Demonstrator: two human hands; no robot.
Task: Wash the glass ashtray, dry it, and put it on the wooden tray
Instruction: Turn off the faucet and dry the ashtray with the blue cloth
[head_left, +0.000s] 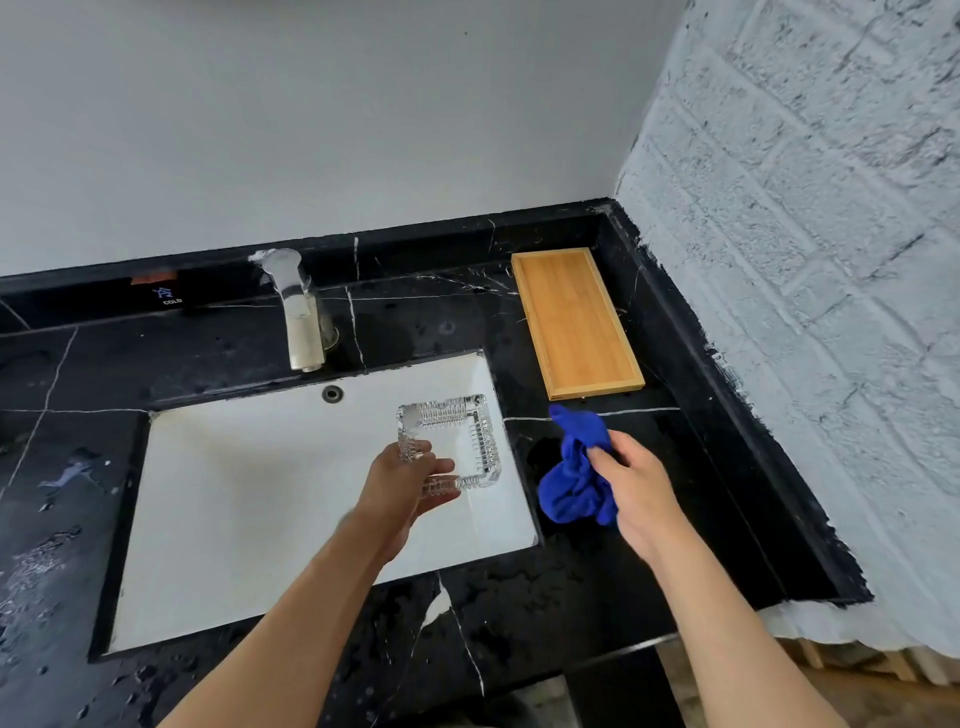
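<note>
My left hand (402, 483) grips the square, ribbed glass ashtray (457, 431) by its near left corner and holds it tilted over the right side of the white sink (249, 499). My right hand (636, 488) is closed on a crumpled blue cloth (571, 483), held just above the black counter to the right of the sink, a short gap away from the ashtray. The wooden tray (576, 322) lies flat and bare on the counter at the back right, beyond the cloth.
A metal faucet (298, 317) stands behind the sink, with no water running. The black marble counter (597, 582) shows water drops at the front and left. A white brick wall (831, 260) closes off the right side, just past the tray.
</note>
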